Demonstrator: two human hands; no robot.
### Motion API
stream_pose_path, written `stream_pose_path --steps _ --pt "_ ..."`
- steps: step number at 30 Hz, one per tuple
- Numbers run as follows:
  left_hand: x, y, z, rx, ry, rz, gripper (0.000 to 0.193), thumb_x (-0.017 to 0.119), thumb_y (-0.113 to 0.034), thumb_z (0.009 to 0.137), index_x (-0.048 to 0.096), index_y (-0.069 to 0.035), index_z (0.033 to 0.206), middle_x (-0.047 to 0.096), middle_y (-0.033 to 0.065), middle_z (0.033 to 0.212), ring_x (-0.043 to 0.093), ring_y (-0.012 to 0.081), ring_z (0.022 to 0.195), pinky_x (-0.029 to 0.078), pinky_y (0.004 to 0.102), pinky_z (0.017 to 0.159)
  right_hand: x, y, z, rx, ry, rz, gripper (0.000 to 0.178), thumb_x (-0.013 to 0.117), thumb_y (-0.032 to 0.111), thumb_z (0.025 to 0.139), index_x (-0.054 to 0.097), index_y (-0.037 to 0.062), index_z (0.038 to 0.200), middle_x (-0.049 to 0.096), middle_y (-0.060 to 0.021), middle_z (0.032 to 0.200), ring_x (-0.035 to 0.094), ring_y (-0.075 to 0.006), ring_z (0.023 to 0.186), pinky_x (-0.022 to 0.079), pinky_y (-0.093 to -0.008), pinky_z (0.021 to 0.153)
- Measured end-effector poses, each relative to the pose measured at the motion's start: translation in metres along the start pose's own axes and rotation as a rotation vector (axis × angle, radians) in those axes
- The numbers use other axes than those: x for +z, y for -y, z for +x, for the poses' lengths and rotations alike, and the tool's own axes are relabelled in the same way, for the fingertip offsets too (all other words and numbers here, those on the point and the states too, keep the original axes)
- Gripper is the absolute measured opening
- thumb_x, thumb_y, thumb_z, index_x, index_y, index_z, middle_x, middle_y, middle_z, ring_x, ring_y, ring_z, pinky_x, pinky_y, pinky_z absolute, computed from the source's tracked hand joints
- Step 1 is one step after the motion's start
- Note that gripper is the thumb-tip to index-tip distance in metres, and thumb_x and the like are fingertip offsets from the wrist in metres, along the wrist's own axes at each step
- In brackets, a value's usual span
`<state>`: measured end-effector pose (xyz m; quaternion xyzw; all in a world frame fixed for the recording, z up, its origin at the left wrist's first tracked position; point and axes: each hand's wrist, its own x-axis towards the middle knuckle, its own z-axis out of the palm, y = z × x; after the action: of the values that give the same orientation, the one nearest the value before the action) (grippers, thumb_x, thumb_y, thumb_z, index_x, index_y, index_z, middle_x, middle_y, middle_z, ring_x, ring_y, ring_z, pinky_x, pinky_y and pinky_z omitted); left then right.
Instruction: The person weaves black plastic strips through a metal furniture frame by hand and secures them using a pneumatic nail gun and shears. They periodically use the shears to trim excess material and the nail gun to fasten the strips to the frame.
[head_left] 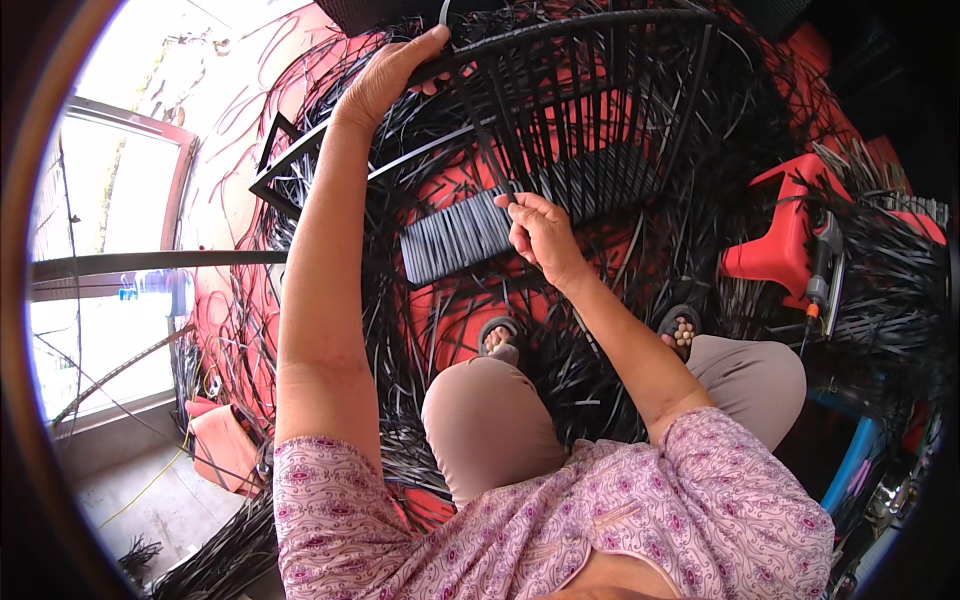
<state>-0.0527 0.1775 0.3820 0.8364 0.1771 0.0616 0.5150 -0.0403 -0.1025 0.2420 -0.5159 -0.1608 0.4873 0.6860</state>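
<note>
A dark frame with a long curved top rail [590, 20] stands before me, tilted. Many black strips [600, 85] run down from that rail to a tightly woven grey-black panel [455, 238] low in the frame. My left hand [390, 80] is closed around the rail's left end, thumb on top and fingers partly hidden below. A pale strip end [445, 12] sticks up by that thumb. Just above the panel, my right hand [545, 238] is closed in a pinch on a dark flat strip [492, 160] that slants up toward the rail.
Loose black strips [400, 440] lie tangled over the red floor [435, 330] around my feet. To the right stands a red plastic stool [770, 250], with a grey tool [822, 265] beside it. A pinkish bag [225, 450] sits at left, near a bright doorway [120, 190].
</note>
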Motion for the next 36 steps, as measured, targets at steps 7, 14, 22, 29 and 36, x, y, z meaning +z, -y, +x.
stream_pose_path --steps 7,14,22,29,36 --pt "-0.003 0.007 0.003 0.135 -0.026 0.069 0.038 0.053 -0.033 0.095 0.069 0.001 0.099 0.067 0.0045 0.080 0.057 0.0116 0.065 0.047 0.0266 0.067 0.001 -0.004 0.007 -0.010 0.001 0.002 0.026 0.049 0.021 0.099 0.062 0.0010 0.111 0.047 0.0029 0.056 0.037 -0.0030 0.043 0.030 -0.0192 0.039" --pt "-0.004 0.010 0.007 0.104 -0.006 0.196 0.027 0.056 -0.029 0.097 0.066 -0.004 0.097 0.062 -0.0019 0.083 0.055 0.0065 0.071 0.047 0.0217 0.067 -0.005 -0.006 0.012 0.055 0.034 0.015 0.027 0.052 0.024 0.099 0.062 0.0023 0.112 0.058 0.0002 0.064 0.049 -0.0048 0.049 0.038 -0.0190 0.044" --pt "-0.001 0.013 0.009 0.135 -0.058 0.207 0.026 0.060 -0.027 0.095 0.066 -0.002 0.095 0.061 -0.0009 0.080 0.055 0.0077 0.070 0.048 0.0227 0.068 0.016 0.028 0.085 -0.191 0.168 -0.154 0.039 0.061 0.035 0.095 0.060 0.0012 0.114 0.066 -0.0039 0.093 0.061 -0.0099 0.080 0.047 -0.0231 0.070" --pt "-0.001 0.003 0.007 0.100 -0.081 0.206 0.027 0.061 -0.027 0.093 0.066 -0.001 0.100 0.063 0.0008 0.083 0.057 0.0085 0.071 0.049 0.0235 0.068 0.068 0.082 0.118 -0.324 -0.070 0.012 0.028 0.064 0.029 0.093 0.067 0.0015 0.098 0.063 -0.0028 0.075 0.059 -0.0093 0.064 0.046 -0.0222 0.059" --pt "-0.011 0.024 0.012 0.201 -0.068 0.088 0.031 0.059 -0.018 0.090 0.065 0.005 0.110 0.067 0.0086 0.088 0.062 0.0130 0.069 0.052 0.0268 0.068 0.073 0.092 0.123 -0.319 -0.220 0.006 0.024 0.065 0.021 0.088 0.069 -0.0014 0.079 0.055 -0.0028 0.056 0.050 -0.0088 0.044 0.039 -0.0243 0.042"
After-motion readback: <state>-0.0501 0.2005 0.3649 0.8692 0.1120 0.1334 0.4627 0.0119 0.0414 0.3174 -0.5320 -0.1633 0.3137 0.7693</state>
